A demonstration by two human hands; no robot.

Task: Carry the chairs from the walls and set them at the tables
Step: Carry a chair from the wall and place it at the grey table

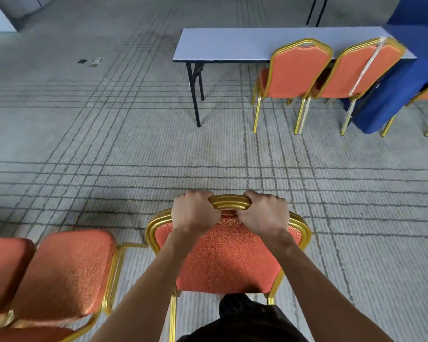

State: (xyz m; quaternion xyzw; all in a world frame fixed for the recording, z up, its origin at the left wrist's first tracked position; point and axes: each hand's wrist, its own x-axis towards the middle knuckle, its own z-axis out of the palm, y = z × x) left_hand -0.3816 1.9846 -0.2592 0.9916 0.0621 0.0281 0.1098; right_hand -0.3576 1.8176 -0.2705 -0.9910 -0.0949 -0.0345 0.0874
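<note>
Low in the centre of the frame, the left hand (195, 213) and right hand (265, 214) curl tight over the ribbed gold top rail of an orange brocade chair (227, 257). Whether its feet touch the carpet (109, 144) I cannot tell. The grey table (232, 43) stands upper right.

1 camera on the person's head looks forward and down: the chair (229, 255) is close below, the table (232, 45) farther ahead.
</note>
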